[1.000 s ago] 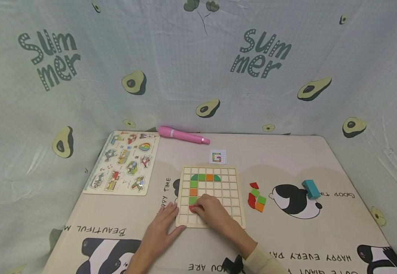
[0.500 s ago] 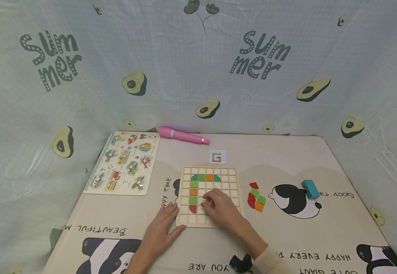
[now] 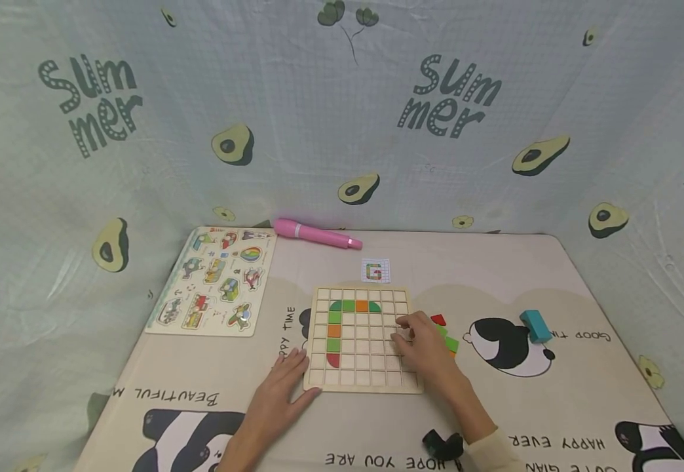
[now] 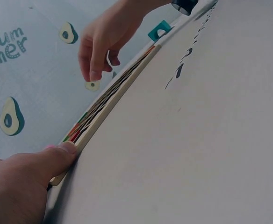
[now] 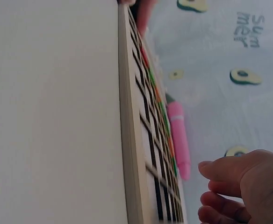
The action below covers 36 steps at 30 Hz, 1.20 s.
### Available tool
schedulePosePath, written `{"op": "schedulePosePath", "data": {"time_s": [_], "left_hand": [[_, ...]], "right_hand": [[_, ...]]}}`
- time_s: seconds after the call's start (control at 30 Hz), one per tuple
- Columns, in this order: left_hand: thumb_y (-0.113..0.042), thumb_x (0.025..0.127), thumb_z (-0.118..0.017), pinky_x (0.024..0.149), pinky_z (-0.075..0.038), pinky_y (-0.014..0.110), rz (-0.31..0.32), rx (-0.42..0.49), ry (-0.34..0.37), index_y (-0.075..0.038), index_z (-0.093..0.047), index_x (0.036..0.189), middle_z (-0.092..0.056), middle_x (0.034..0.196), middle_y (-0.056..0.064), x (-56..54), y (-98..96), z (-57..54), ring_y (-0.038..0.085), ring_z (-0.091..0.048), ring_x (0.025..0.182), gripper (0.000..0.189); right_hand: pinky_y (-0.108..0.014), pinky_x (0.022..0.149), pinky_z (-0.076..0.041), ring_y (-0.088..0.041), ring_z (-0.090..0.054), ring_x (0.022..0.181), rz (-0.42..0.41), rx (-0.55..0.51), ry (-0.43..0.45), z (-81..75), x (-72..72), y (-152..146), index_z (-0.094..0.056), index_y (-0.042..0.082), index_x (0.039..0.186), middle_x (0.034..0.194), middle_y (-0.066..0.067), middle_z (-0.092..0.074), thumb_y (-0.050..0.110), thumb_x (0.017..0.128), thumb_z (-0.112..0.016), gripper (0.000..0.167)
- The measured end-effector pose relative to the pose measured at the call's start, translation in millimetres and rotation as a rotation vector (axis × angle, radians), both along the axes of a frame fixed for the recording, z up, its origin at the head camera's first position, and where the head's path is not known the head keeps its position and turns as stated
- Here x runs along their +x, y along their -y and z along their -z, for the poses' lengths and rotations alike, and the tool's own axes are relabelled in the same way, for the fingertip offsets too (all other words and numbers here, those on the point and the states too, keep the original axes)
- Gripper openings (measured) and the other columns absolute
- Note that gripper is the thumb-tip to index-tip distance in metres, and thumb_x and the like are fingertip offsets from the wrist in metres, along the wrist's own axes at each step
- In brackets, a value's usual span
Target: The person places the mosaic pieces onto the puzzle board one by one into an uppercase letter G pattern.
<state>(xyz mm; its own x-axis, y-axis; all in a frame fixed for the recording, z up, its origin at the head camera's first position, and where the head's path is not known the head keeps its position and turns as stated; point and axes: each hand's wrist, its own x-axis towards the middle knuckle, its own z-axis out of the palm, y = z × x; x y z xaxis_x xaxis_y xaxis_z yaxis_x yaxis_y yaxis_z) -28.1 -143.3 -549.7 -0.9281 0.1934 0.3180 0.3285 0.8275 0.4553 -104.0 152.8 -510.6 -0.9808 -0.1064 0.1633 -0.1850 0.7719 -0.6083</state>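
Observation:
A wooden grid board (image 3: 371,377) lies in front of me. Green and orange squares (image 3: 333,331), green rounded corner pieces and a red rounded piece (image 3: 333,360) sit in its cells, forming a top row and a left column. My left hand (image 3: 277,396) rests flat at the board's left edge; in the left wrist view its thumb (image 4: 59,156) touches the rim. Above the board's right edge hovers my right hand (image 3: 427,347), fingers loosely bent, nothing between them. It partly hides the loose red piece (image 3: 439,320) and green pieces (image 3: 451,344) beside the board.
Behind the board lies a small card (image 3: 375,271) with a coloured grid pattern. A pink pen-like stick (image 3: 318,234) lies at the back, a picture puzzle board (image 3: 206,282) at the left. A turquoise block (image 3: 536,326) stands at the right. Printed curtain surrounds the table.
My right hand has let go of the red rounded piece, which stays in the left column, and has moved right toward the loose pieces. The left hand has not moved.

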Motion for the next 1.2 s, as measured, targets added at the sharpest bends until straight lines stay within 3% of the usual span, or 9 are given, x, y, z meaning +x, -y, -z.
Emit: {"op": "schedulePosePath", "data": {"time_s": [0.23, 0.4, 0.57, 0.73, 1.1, 1.2], "left_hand": [[-0.040, 0.079, -0.082, 0.124, -0.031, 0.037, 0.001, -0.004, -0.015, -0.008, -0.066, 0.131, -0.062, 0.142, 0.004, 0.3, -0.1, 1.2, 0.022, -0.052, 0.139, 0.063], [-0.041, 0.080, -0.082, 0.124, -0.030, 0.038, 0.000, -0.010, -0.010, -0.008, -0.066, 0.131, -0.062, 0.142, 0.004, 0.9, -0.1, 1.2, 0.022, -0.052, 0.139, 0.063], [-0.041, 0.080, -0.082, 0.124, -0.031, 0.038, -0.003, -0.016, -0.013, -0.009, -0.065, 0.132, -0.061, 0.143, 0.004, 0.9, 0.0, 0.9, 0.022, -0.052, 0.139, 0.063], [-0.040, 0.078, -0.083, 0.121, -0.032, 0.038, 0.005, -0.008, -0.062, -0.008, -0.066, 0.130, -0.063, 0.141, 0.005, 0.6, 0.4, 2.7, 0.023, -0.054, 0.137, 0.063], [-0.041, 0.078, -0.083, 0.121, -0.033, 0.038, 0.013, 0.003, -0.063, -0.008, -0.066, 0.130, -0.063, 0.141, 0.005, -0.1, 1.1, 3.3, 0.022, -0.054, 0.137, 0.064], [-0.040, 0.078, -0.083, 0.121, -0.032, 0.038, 0.012, 0.005, -0.058, -0.008, -0.066, 0.130, -0.063, 0.141, 0.005, 0.0, 0.9, 2.9, 0.022, -0.054, 0.137, 0.064]], "right_hand": [[-0.026, 0.066, -0.055, -0.017, -0.057, 0.082, 0.073, -0.002, -0.009, 6.5, -2.7, -35, -0.067, 0.004, 0.118, 0.106, -0.009, -0.064, 0.020, 0.089, -0.074, 0.034], [-0.040, 0.080, -0.061, -0.025, -0.062, 0.093, 0.117, 0.022, 0.012, 9.9, -4.1, -54, -0.066, 0.002, 0.120, 0.112, -0.014, -0.063, 0.020, 0.090, -0.075, 0.036], [-0.041, 0.080, -0.061, -0.026, -0.060, 0.093, 0.150, 0.022, 0.030, 13.3, -4.1, -67, -0.067, 0.000, 0.120, 0.113, -0.017, -0.061, 0.020, 0.090, -0.074, 0.037], [-0.049, 0.090, -0.062, -0.031, -0.059, 0.101, 0.177, 0.029, 0.081, 16.1, -3.8, -74, -0.068, -0.002, 0.121, 0.116, -0.019, -0.057, 0.025, 0.092, -0.073, 0.040], [-0.052, 0.091, -0.060, -0.035, -0.057, 0.102, 0.204, 0.016, 0.126, 13.8, -3.3, -77, -0.072, -0.006, 0.104, 0.113, -0.022, -0.057, 0.019, 0.092, -0.073, 0.028], [-0.044, 0.084, -0.061, -0.032, -0.056, 0.098, 0.202, -0.003, 0.150, 14.3, -3.6, -78, -0.070, -0.006, 0.104, 0.112, -0.022, -0.056, 0.019, 0.092, -0.073, 0.027]]}}
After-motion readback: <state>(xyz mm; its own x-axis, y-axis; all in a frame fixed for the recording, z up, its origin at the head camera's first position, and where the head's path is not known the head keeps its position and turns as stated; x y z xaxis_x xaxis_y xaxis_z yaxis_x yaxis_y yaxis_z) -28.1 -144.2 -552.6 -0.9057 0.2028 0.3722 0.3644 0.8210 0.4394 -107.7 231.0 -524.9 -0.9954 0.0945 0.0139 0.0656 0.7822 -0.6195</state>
